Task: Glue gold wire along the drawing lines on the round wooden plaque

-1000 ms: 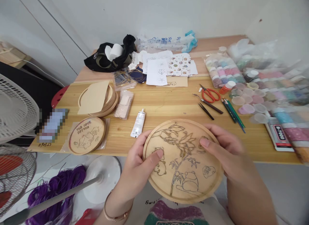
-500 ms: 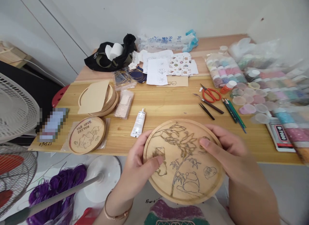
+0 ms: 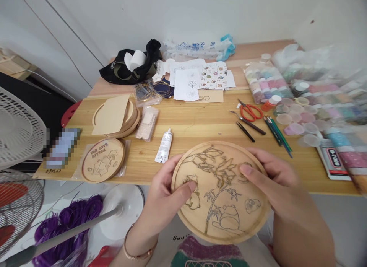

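Note:
A round wooden plate (image 3: pixel 200 205) with a raised rim is held tilted between both hands at the table's front edge. Its face carries wire-like outlines of leaves, bamboo and pandas. My left hand (image 3: pixel 169 198) grips the plate's left side, the thumb lying over a small panda figure. On the right side my right hand (image 3: pixel 272 179) is closed round the rim, its thumb on the upper right of the face. The fingers behind the plate are hidden. Beyond the plate lies a white glue tube (image 3: pixel 164 146).
Tweezers (image 3: pixel 245 132), red-handled scissors (image 3: pixel 250 111) and pencils (image 3: pixel 277 134) lie to the right, beside several small cups and bagged jars (image 3: pixel 266 81). At left are stacked wooden plates (image 3: pixel 133 121), another outlined plate (image 3: pixel 104 161), a phone (image 3: pixel 63 146) and a fan (image 3: pixel 21 125).
The plate and both hands have shifted very slightly to the right. My grip on the plate is the same, and the things on the table stay in place.

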Demonstrator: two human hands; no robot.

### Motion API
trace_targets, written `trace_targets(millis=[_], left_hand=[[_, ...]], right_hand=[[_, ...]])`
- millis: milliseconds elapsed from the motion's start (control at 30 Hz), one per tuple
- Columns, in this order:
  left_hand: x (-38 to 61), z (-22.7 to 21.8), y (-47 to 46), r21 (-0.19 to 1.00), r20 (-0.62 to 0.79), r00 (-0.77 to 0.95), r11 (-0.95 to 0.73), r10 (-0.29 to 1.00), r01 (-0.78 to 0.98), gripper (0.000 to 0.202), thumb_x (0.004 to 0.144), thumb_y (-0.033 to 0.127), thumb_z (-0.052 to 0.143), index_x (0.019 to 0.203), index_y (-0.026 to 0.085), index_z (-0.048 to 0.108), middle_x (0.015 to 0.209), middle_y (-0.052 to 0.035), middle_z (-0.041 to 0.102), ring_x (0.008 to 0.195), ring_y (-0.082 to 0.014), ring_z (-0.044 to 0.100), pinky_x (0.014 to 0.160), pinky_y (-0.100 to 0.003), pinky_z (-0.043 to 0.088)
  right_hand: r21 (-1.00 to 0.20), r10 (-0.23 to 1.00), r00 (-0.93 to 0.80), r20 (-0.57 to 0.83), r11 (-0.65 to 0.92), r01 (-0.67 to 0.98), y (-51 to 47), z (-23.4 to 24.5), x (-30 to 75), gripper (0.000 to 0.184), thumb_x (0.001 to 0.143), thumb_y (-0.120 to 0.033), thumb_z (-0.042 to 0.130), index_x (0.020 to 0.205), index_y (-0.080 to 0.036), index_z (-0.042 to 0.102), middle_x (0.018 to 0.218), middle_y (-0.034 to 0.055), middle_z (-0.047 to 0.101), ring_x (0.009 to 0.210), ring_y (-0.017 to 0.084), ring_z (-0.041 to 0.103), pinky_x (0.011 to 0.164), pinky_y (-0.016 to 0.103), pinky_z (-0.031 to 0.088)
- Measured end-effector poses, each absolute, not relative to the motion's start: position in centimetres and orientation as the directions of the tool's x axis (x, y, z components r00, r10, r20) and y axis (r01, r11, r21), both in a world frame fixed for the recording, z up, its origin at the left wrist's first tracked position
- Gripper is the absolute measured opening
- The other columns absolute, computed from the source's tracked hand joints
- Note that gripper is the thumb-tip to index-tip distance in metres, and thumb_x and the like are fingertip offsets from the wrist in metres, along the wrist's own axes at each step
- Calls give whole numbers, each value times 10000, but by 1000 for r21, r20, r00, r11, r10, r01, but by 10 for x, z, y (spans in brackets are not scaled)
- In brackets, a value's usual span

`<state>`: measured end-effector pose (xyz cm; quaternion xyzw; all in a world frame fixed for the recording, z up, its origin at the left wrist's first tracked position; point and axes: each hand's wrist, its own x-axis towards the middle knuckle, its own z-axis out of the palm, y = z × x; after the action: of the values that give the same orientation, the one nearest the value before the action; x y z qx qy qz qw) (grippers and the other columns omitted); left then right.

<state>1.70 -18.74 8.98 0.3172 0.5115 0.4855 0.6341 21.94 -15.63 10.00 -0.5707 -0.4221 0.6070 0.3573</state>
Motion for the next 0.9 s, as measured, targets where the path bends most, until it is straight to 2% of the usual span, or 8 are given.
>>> trace_targets(millis=[367, 633, 900], left_hand=[[11, 82, -186, 938, -240, 97, 256, 966, -235, 452, 787, 238, 726, 1218, 239, 591, 1138, -67, 699, 1027, -244, 672, 799, -298, 577], [13, 81, -185, 930, -268, 94, 283, 959, -236, 445, 794, 232, 721, 1221, 230, 594, 1115, -71, 707, 999, -229, 681, 754, -256, 575], [15, 79, -185, 912, -289, 87, 302, 953, -279, 462, 781, 240, 725, 1226, 236, 601, 1120, -67, 708, 987, -231, 677, 769, -276, 567]], right_hand=[[-936, 929, -140, -341, -323, 140, -155, 97, 225, 376, 834, -456, 646, 1154, -259, 661, 899, 65, 754, 699, 186, 716, 585, 259, 618], [-927, 918, -133, -372, -361, 100, -154, 94, 226, 386, 819, -454, 664, 1148, -253, 659, 923, 63, 754, 713, 177, 717, 581, 233, 609], [-922, 912, -147, -383, -366, 129, -152, 92, 228, 378, 835, -440, 647, 1153, -235, 659, 906, 70, 754, 701, 182, 717, 597, 254, 617]])
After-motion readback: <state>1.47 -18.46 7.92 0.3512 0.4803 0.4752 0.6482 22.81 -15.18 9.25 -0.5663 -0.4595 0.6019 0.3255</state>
